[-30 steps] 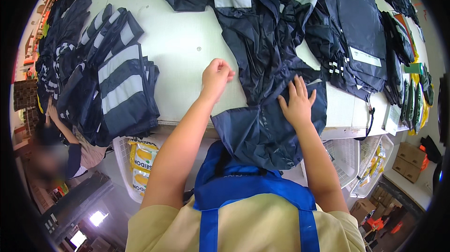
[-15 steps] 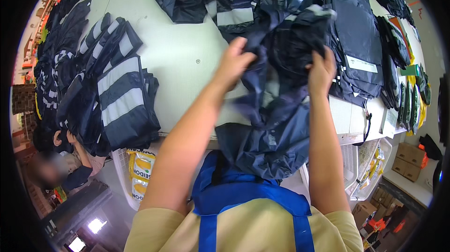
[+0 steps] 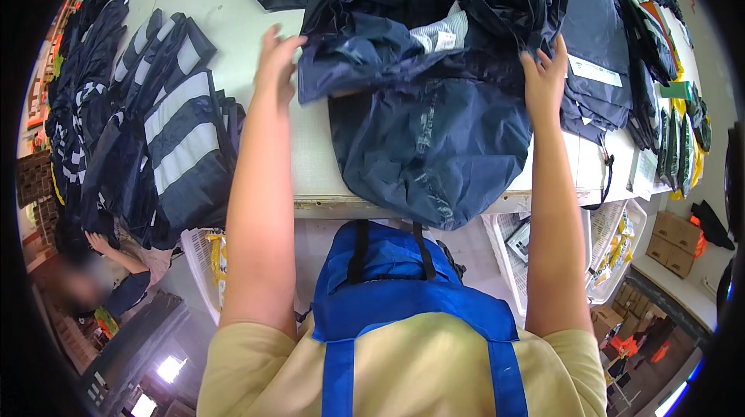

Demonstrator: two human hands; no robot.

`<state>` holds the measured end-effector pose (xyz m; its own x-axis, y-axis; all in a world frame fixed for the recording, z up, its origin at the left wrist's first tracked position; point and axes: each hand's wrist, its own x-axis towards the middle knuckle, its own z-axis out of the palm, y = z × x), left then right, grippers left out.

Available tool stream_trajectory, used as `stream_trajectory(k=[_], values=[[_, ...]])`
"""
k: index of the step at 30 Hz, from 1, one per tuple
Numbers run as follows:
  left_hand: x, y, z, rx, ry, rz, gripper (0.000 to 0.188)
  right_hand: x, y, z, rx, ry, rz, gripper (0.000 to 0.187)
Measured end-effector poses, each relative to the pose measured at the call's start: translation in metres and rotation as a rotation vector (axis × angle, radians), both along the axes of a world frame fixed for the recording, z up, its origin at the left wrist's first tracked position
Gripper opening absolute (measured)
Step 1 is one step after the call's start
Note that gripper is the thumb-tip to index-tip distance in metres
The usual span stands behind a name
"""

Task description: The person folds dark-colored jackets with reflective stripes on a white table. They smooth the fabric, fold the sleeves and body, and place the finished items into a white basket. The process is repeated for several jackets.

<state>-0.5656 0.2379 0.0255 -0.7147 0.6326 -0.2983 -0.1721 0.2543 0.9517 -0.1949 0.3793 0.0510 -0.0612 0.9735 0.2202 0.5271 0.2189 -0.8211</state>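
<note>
A dark navy rain jacket (image 3: 434, 138) lies spread on the white table, its rounded lower part, which looks like a hood, hanging slightly over the near edge. Fabric is bunched at the far end, where a grey-striped inner patch with a white label (image 3: 445, 38) shows. At the jacket's left edge is my left hand (image 3: 276, 64), fingers apart, thumb close to the cloth. My right hand (image 3: 546, 79) rests against the right edge with its fingers spread, next to a stack of folded dark garments (image 3: 594, 44).
Folded dark garments with grey bands (image 3: 186, 138) lie at the left. A white basket (image 3: 516, 250) stands under the table's front edge (image 3: 372, 207). Another person (image 3: 116, 269) works at the far left. Cardboard boxes (image 3: 673, 242) sit at the right.
Both hands have moved apart, the left one well to the left. The bunched jacket has opened out wide and flatter, and its hood-like part lies farther onto the table.
</note>
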Motion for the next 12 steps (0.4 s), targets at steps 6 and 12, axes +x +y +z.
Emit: stream_trajectory(k=[6, 12], values=[[0.119, -0.156, 0.039, 0.418, 0.712, -0.481, 0.013, 0.1, -0.14, -0.02, 0.17, -0.363, 0.227, 0.056], [0.171, -0.164, -0.015, -0.14, 0.998, -1.288, 0.067, 0.17, -0.207, -0.027, 0.164, -0.692, 0.461, 0.059]])
